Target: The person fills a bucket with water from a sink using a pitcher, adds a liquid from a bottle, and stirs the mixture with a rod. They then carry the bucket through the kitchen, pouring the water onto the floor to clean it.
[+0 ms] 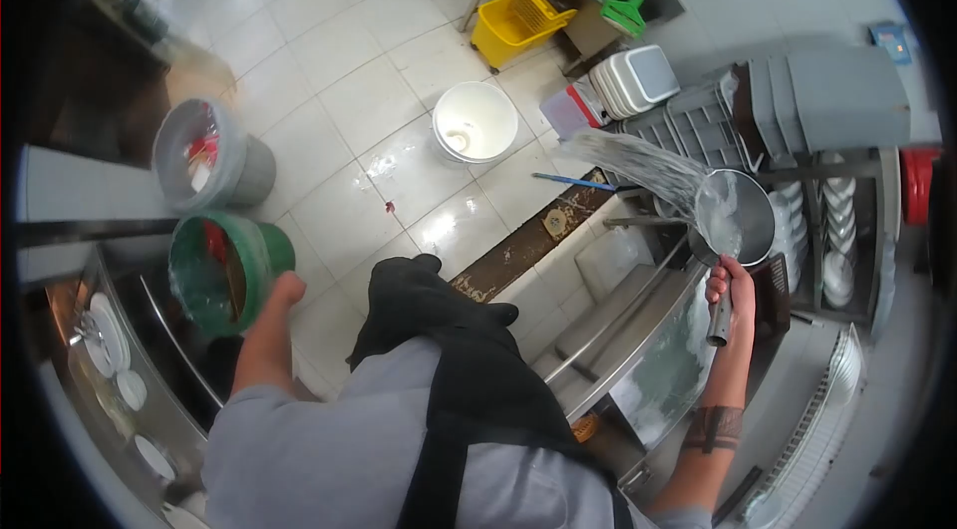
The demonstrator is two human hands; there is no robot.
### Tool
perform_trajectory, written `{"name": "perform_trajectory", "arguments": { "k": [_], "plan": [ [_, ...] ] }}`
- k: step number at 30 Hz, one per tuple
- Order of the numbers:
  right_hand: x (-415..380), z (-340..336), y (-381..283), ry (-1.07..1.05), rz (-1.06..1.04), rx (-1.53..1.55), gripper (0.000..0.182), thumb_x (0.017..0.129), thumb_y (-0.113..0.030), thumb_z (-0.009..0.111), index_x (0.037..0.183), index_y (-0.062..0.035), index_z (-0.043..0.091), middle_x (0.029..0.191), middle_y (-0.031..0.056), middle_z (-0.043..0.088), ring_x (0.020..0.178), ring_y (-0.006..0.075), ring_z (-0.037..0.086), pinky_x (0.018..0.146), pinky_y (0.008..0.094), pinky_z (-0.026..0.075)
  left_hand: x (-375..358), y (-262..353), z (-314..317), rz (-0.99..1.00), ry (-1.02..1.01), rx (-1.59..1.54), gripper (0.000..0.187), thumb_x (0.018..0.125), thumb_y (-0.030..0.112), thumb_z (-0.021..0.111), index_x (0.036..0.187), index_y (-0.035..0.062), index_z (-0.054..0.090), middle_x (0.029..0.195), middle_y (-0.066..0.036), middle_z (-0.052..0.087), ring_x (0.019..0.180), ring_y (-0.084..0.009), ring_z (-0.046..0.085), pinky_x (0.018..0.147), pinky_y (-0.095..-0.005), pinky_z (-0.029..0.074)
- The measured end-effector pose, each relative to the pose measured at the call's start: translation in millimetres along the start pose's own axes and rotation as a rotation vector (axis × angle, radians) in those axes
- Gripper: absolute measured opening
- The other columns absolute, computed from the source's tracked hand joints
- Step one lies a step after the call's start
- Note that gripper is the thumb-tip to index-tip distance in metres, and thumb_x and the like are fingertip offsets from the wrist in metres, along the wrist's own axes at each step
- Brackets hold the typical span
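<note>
My right hand (731, 282) is wrapped round the handle of a metal saucepan (763, 222), held out over the sink side on the right. A sheet of water (648, 162) streams from the pan's mouth toward the far left, above the floor gutter and the grey crates. Below the pan, a metal sink (663, 369) holds cloudy, foamy water. My left hand (289, 288) hangs at my left side, close to a green bucket (277, 248) lined with a plastic bag; its fingers are mostly hidden.
A white bucket (475, 120) stands on the wet tiled floor (339, 130), near a rusty gutter (533, 230). A grey bin (254, 170) is at the left. Ahead are a yellow mop bucket (513, 25) and grey crates (708, 120). Stacked dishes (837, 230) fill a right-hand rack.
</note>
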State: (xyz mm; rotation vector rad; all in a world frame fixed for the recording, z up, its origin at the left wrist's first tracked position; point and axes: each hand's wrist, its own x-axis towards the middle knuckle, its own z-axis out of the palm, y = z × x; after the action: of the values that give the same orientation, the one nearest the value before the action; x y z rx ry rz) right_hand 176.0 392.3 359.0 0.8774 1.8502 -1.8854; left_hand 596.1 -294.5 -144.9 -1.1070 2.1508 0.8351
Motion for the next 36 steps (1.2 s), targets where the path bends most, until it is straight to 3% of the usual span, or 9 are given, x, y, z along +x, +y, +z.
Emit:
{"name": "perform_trajectory", "arguments": {
  "k": [10,12,17,22,23,27,29,33,36],
  "plan": [
    [54.3,94.1,-27.9,0.118,-0.177,-0.608,0.019,0.09,-0.017,0.061,0.078,-0.0038,0.057,0.062,0.0041,0.053,0.046,0.0152,0.052,0.039,0.035,0.047,-72.2,17.3,49.1,0.088,-0.226,-0.199,0.033,0.084,0.027,0.066,0.103,-0.0003,0.071,0.107,-0.021,0.07,0.1,-0.037,0.065,0.09,-0.0423,0.051],
    [59.0,106.5,-37.4,0.123,-0.226,-0.684,0.018,0.089,-0.017,0.062,0.079,-0.0032,0.057,0.063,0.0045,0.053,0.045,0.0156,0.052,0.039,0.0346,0.046,-70.5,3.2,54.0,0.128,-0.005,-0.317,0.024,0.084,0.019,0.064,0.096,-0.0011,0.068,0.08,-0.012,0.068,0.069,-0.0202,0.065,0.067,-0.035,0.053],
    [56.8,133.0,-55.1,0.217,-0.494,-0.852,0.019,0.085,-0.017,0.064,0.081,-0.0008,0.056,0.065,0.0058,0.054,0.045,0.0148,0.053,0.038,0.0347,0.046,-75.9,-43.4,58.9,0.073,0.061,-0.415,0.021,0.084,0.015,0.064,0.095,-0.0024,0.067,0.077,-0.01,0.066,0.065,-0.0194,0.063,0.063,-0.0341,0.052],
    [74.5,104.2,-104.5,0.513,-1.01,-1.336,0.034,0.085,-0.022,0.06,0.097,0.0082,0.049,0.089,0.0331,0.064,0.079,0.0448,0.065,0.07,0.0469,0.053,-100.9,-65.4,58.1,0.003,0.069,-0.346,0.022,0.083,0.014,0.063,0.096,-0.0038,0.067,0.079,-0.012,0.067,0.066,-0.0193,0.064,0.061,-0.0337,0.052],
    [59.6,100.3,-113.1,0.535,-1.025,-1.321,0.037,0.085,-0.023,0.059,0.102,0.0088,0.048,0.094,0.037,0.063,0.089,0.0486,0.064,0.078,0.0481,0.051,-114.3,-57.1,52.4,-0.043,0.006,-0.318,0.027,0.084,0.017,0.063,0.1,-0.0026,0.069,0.092,-0.017,0.068,0.083,-0.0279,0.065,0.075,-0.0376,0.051],
    [84.7,-28.6,-131.6,0.635,-1.391,-1.56,0.035,0.087,-0.018,0.053,0.111,0.0061,0.049,0.115,0.0341,0.06,0.112,0.0482,0.057,0.094,0.0499,0.045,-142.0,-51.8,78.7,-0.064,-0.052,-0.282,0.033,0.083,0.025,0.064,0.105,0.0016,0.072,0.108,-0.022,0.07,0.102,-0.0365,0.066,0.091,-0.0426,0.051],
    [78.7,-104.7,-88.5,0.741,-1.064,-1.329,0.045,0.09,-0.018,0.05,0.127,0.0053,0.048,0.128,0.0327,0.054,0.116,0.0485,0.053,0.098,0.0478,0.042,-157.7,-42.7,93.8,-0.016,-0.089,-0.23,0.032,0.084,0.027,0.065,0.103,0.0029,0.072,0.108,-0.021,0.07,0.102,-0.0365,0.066,0.091,-0.0432,0.051],
    [56.6,-278.8,66.8,0.64,-0.986,-1.401,0.038,0.089,-0.01,0.051,0.119,0.013,0.05,0.119,0.036,0.055,0.117,0.0488,0.052,0.1,0.0464,0.04,-197.3,-20.5,114.2,0.117,-0.19,-0.084,0.029,0.082,0.029,0.065,0.093,0.0026,0.073,0.101,-0.02,0.071,0.092,-0.0384,0.067,0.084,-0.0448,0.053],
    [23.1,-365.6,186.1,0.664,-0.475,-1.331,0.038,0.081,-0.012,0.057,0.108,0.0156,0.059,0.107,0.0355,0.062,0.104,0.0499,0.059,0.094,0.0508,0.045,-215.6,-28.1,141.3,0.123,-0.21,-0.024,0.028,0.082,0.027,0.062,0.088,0.0018,0.073,0.093,-0.021,0.071,0.084,-0.0398,0.067,0.078,-0.0456,0.053]
  ]
}}
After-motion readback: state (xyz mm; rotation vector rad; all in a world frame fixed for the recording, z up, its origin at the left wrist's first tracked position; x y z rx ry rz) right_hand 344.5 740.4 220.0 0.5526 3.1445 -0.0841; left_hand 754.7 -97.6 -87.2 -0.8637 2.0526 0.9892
